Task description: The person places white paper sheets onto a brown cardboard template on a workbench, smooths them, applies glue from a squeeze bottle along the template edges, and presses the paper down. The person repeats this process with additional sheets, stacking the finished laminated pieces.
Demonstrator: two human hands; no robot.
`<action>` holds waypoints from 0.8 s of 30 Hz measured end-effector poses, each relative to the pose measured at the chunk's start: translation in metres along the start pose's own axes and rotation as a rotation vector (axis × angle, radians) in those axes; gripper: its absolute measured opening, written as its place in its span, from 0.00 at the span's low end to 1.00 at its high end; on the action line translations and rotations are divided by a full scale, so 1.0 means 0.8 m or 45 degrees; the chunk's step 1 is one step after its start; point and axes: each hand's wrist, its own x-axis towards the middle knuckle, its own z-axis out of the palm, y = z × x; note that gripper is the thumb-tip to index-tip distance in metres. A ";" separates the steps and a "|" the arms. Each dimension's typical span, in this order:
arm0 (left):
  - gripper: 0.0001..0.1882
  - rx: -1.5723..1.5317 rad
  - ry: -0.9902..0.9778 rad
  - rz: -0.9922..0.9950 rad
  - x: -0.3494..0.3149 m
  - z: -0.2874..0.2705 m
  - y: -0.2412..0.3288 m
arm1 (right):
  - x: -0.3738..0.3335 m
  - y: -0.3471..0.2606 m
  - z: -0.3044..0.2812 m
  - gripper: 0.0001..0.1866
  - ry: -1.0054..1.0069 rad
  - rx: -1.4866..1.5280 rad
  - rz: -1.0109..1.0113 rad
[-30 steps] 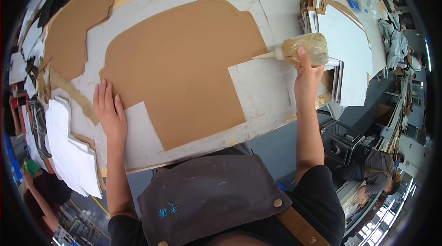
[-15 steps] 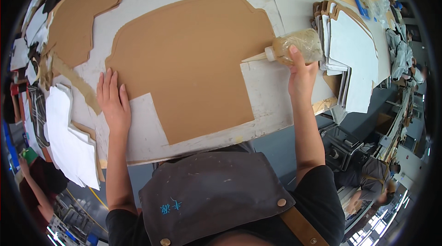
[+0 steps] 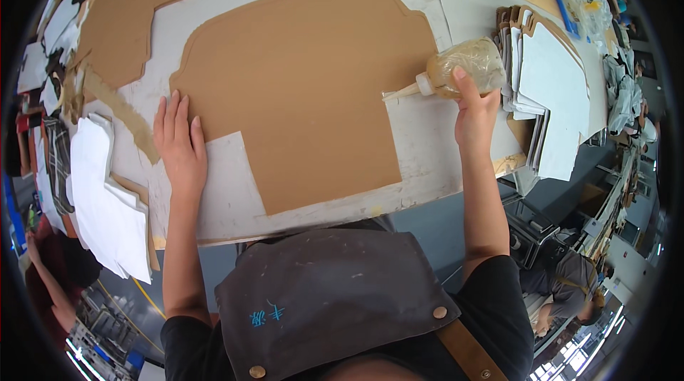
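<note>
A large brown flat panel [image 3: 299, 89], perhaps leather or board, lies on the table with a narrower tab toward me. My right hand [image 3: 474, 106] is wrapped round a clear squeeze bottle [image 3: 470, 66] of yellowish contents. The bottle is tilted on its side, and its thin pale nozzle [image 3: 404, 91] points left. The nozzle's tip is at the panel's inner right corner, where a small pale streak shows. My left hand [image 3: 181, 140] lies flat with fingers stretched out, fingertips at the panel's left edge, holding nothing.
Stacked white-faced, brown-edged pieces [image 3: 552, 89] stand on the right. More brown panels [image 3: 125, 28] lie at the far left, above a tan strip [image 3: 125, 117]. White sheets [image 3: 107, 203] hang over the left front edge. A blue tool [image 3: 564, 7] lies far right. Other people work on both sides.
The view has shifted slightly. The bottle is tilted a little more, its nozzle tip still by the same corner, where a pale streak now shows. My left hand keeps its place beside the panel.
</note>
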 end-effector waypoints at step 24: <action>0.18 0.032 0.065 0.072 -0.001 0.005 -0.003 | -0.073 -0.010 -0.040 0.33 0.001 -0.098 0.247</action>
